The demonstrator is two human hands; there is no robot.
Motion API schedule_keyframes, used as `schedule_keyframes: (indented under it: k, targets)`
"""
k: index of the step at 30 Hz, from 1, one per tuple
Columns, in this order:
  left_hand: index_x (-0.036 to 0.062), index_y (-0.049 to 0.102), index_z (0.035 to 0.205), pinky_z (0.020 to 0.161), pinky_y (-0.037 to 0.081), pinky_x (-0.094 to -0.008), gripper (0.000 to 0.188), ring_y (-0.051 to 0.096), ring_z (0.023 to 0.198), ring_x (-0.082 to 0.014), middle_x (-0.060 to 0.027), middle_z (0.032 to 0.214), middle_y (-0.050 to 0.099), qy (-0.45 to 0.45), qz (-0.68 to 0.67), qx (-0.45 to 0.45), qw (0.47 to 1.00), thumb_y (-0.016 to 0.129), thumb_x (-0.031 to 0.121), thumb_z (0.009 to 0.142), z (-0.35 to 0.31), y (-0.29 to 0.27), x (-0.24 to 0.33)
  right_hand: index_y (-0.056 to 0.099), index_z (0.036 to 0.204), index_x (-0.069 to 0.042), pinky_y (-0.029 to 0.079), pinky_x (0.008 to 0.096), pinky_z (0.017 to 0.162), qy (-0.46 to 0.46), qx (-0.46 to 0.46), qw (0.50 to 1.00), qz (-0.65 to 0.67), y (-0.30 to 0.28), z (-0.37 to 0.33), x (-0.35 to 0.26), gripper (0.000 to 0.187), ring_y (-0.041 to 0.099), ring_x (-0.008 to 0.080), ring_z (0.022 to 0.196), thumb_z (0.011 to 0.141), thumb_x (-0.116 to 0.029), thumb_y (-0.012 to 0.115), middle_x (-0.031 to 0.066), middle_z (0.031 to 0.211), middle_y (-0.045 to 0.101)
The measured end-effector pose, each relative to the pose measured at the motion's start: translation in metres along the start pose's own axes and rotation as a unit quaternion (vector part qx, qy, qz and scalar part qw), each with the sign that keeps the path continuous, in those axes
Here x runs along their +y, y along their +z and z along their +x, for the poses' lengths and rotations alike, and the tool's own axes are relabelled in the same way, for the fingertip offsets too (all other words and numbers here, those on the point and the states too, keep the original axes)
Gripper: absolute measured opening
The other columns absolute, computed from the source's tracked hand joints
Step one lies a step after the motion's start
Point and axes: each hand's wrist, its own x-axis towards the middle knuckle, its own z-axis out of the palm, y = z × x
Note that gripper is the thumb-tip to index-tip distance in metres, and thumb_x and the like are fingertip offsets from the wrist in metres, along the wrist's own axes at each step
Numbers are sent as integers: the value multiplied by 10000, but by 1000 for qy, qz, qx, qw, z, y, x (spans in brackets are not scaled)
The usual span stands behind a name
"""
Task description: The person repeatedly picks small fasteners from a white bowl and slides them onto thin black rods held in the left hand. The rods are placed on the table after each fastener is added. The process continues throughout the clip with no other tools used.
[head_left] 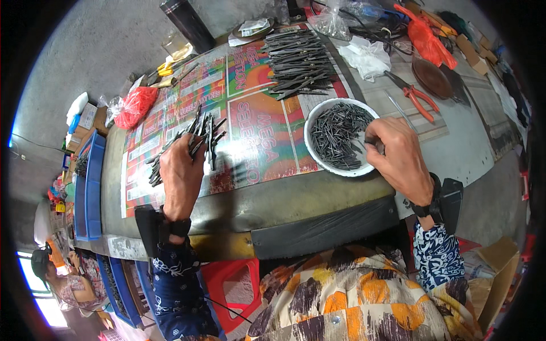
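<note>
My left hand [183, 170] reaches down onto a loose pile of thin dark strips [211, 139], its fingers curled closed around some of them. My right hand [401, 159] is at the right rim of a white bowl [312, 152]. Its thumb and fingers are pinched together, and whatever they hold is hidden. Many short, thin dark pieces [340, 128] fill the bowl, with a bare patch of its inside beside my right fingers. Behind the bowl, longer dark strips [298, 59] lie stacked in a neat row.
Orange-handled pliers [418, 96] and a thin metal tool [400, 108] lie right of the bowl. A red bag [136, 107] sits at the table's left, beside a blue crate [90, 187]. A dark cylinder [187, 24] stands behind. Another person [74, 278] is at far left.
</note>
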Motion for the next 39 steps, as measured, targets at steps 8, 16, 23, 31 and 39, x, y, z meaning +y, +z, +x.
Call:
schedule_keyframes:
  k: [8,16,23,31,39]
  targets:
    - [17,544,790,622,443,-489,291,578,732,-416,-188,734,585,31,119,-1,992,712,253,816,26,19,0,582,910,-2,464,363,672,53,10,987,153,-7,-5,-12,160,586,256,720,756,28,618,122,787,599]
    - [6,572,854,669,451,-501,324,593,778,-413,-206,789,614,24,104,-32,994,746,269,780,27,32,-7,620,1036,22,478,216,655,141,-17,933,332,-10,-17,-9,219,565,54,750,820,48,600,30,879,631]
    - [-17,605,763,590,445,-420,325,578,615,-382,-183,645,603,-53,-49,-66,995,803,236,718,7,21,13,642,1060,49,493,200,702,159,-7,888,431,-14,-25,-11,230,592,50,796,830,37,627,35,913,666]
    - [-11,589,737,524,423,-310,255,525,526,-143,-91,598,597,-29,-194,-17,980,787,147,769,-25,4,57,676,939,28,493,229,680,71,53,924,373,-18,-33,-22,111,610,97,771,833,-5,677,60,880,673]
    - [-23,602,786,546,444,-237,180,534,598,-60,-54,629,609,-38,-353,-111,928,762,57,801,-95,-14,136,654,953,43,511,207,607,162,-19,822,545,-16,-43,-57,98,611,80,693,872,-12,656,50,825,659]
